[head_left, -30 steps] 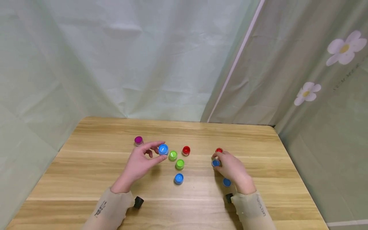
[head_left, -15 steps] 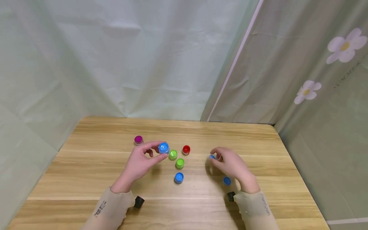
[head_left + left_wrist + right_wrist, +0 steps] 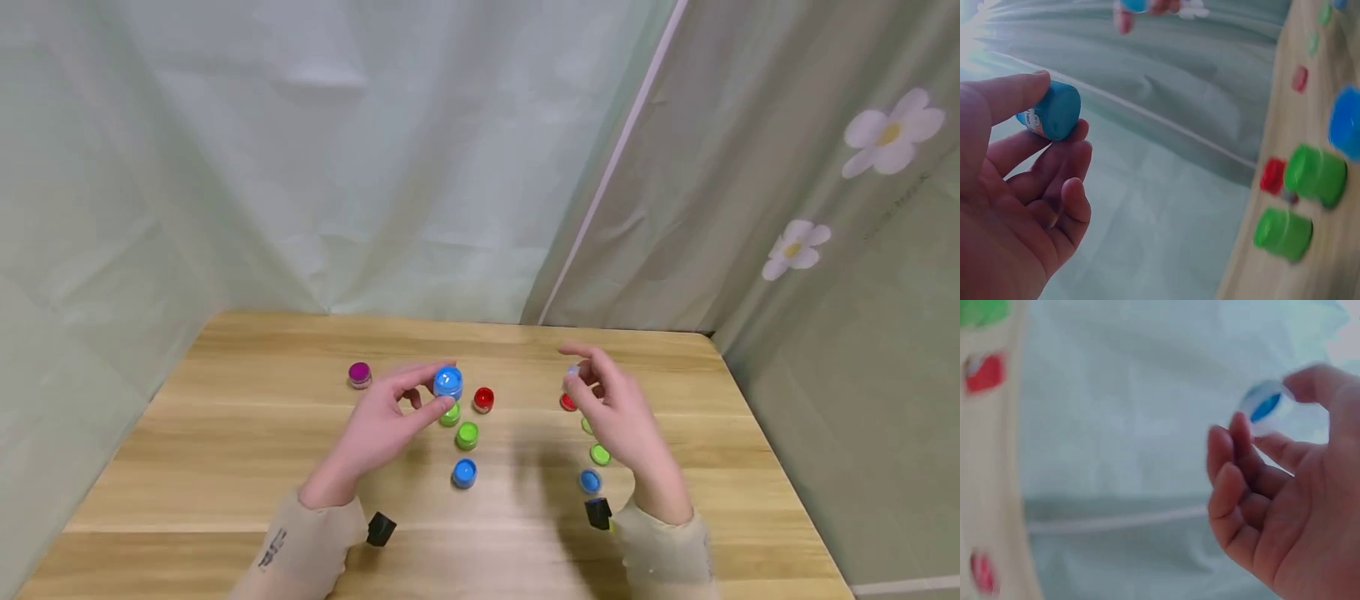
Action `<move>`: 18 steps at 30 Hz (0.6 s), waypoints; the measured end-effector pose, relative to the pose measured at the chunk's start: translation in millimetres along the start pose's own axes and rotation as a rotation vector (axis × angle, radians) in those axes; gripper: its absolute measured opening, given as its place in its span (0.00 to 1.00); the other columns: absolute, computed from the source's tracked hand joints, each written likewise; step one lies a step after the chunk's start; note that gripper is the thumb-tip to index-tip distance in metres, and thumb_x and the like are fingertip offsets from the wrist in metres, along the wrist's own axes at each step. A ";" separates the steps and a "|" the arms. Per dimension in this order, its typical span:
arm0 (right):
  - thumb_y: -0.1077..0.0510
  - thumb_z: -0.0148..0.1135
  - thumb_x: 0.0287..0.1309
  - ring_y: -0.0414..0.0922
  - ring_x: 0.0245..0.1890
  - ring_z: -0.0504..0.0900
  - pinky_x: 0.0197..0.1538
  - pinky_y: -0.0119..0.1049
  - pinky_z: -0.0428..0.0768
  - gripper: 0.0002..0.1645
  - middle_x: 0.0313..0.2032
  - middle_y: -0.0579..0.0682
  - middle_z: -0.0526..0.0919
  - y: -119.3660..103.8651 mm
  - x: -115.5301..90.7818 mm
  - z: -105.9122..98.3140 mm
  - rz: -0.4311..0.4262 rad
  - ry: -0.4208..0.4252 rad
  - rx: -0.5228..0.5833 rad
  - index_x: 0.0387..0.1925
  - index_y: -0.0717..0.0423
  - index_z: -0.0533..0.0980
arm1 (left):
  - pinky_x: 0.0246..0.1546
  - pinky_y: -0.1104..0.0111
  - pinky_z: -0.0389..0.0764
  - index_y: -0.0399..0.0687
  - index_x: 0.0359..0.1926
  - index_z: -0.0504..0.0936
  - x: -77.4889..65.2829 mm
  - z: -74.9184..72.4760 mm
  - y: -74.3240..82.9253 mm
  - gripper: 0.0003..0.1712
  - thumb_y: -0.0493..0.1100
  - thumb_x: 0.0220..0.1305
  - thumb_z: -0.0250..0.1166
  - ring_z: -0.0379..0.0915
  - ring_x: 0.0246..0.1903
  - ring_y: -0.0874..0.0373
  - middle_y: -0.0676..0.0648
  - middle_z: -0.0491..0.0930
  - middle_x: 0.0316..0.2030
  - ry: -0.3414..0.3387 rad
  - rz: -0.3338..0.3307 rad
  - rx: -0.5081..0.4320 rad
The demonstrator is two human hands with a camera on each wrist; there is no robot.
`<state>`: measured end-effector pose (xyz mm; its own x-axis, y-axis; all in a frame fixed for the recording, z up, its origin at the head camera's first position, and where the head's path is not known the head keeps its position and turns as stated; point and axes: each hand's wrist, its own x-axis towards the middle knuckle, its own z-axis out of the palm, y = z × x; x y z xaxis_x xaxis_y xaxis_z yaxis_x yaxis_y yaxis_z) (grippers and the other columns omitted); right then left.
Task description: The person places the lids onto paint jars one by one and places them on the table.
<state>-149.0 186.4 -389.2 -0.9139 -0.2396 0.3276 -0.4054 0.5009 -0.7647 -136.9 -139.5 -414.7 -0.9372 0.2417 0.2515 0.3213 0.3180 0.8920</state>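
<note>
My left hand holds a small blue paint jar above the table between thumb and fingers. A printed label shows on the side of that jar in the left wrist view. Raised over the right side, my right hand pinches a round translucent lid with a blue patch in it. Below the left hand stand two green jars, a red jar and another blue jar. Under and beside the right hand lie a red lid, two green lids and a blue lid.
A purple jar stands at the far left of the group on the wooden table. Behind the table hangs a pale curtain. Black wrist pieces sit at both sleeves.
My right hand has lifted off the table with the lid, uncovering the red and green lids. The left hand, with the blue jar, has shifted slightly right.
</note>
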 end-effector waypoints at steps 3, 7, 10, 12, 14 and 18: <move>0.62 0.61 0.77 0.43 0.29 0.81 0.32 0.35 0.79 0.13 0.34 0.45 0.83 -19.6 -2.4 8.5 -0.096 0.089 0.102 0.56 0.48 0.83 | 0.42 0.64 0.79 0.54 0.67 0.85 -3.1 5.7 5.5 0.26 0.45 0.69 0.76 0.77 0.47 0.46 0.56 0.85 0.49 -0.024 -0.008 -0.030; 0.67 0.67 0.70 0.43 0.35 0.82 0.38 0.33 0.81 0.12 0.41 0.48 0.86 -35.8 -7.4 16.3 -0.188 0.144 0.206 0.51 0.53 0.82 | 0.42 0.65 0.79 0.53 0.65 0.86 -5.2 13.1 7.1 0.26 0.44 0.67 0.78 0.77 0.46 0.43 0.55 0.85 0.48 -0.044 -0.015 -0.070; 0.70 0.71 0.64 0.43 0.39 0.81 0.40 0.33 0.80 0.16 0.44 0.48 0.86 -40.5 -8.7 17.6 -0.225 0.153 0.220 0.50 0.54 0.82 | 0.42 0.64 0.80 0.52 0.64 0.87 -5.1 16.9 7.2 0.26 0.42 0.64 0.80 0.79 0.46 0.47 0.54 0.86 0.46 -0.030 -0.011 -0.092; 0.70 0.72 0.63 0.44 0.41 0.81 0.39 0.32 0.80 0.17 0.45 0.48 0.86 -41.9 -8.2 17.8 -0.233 0.148 0.213 0.50 0.54 0.82 | 0.42 0.64 0.80 0.50 0.63 0.88 -4.4 18.8 7.4 0.27 0.41 0.63 0.80 0.79 0.45 0.51 0.54 0.86 0.46 -0.016 -0.002 -0.103; 0.69 0.73 0.64 0.44 0.42 0.82 0.39 0.33 0.80 0.20 0.45 0.46 0.87 -42.1 -7.2 18.0 -0.230 0.129 0.192 0.55 0.52 0.82 | 0.42 0.63 0.80 0.50 0.62 0.88 -3.5 20.6 7.0 0.27 0.41 0.62 0.81 0.79 0.45 0.53 0.54 0.87 0.45 -0.006 0.009 -0.105; 0.66 0.73 0.65 0.43 0.41 0.82 0.37 0.33 0.81 0.26 0.47 0.42 0.87 -41.5 -6.0 19.2 -0.224 0.092 0.136 0.63 0.49 0.83 | 0.42 0.62 0.80 0.50 0.60 0.90 -1.4 23.5 6.6 0.24 0.42 0.62 0.81 0.80 0.45 0.51 0.55 0.87 0.45 -0.003 0.026 -0.106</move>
<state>-126.3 151.1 -370.1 -0.8021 -0.2523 0.5413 -0.5972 0.3262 -0.7328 -130.3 -116.2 -418.0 -0.9284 0.2513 0.2737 0.3289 0.2129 0.9201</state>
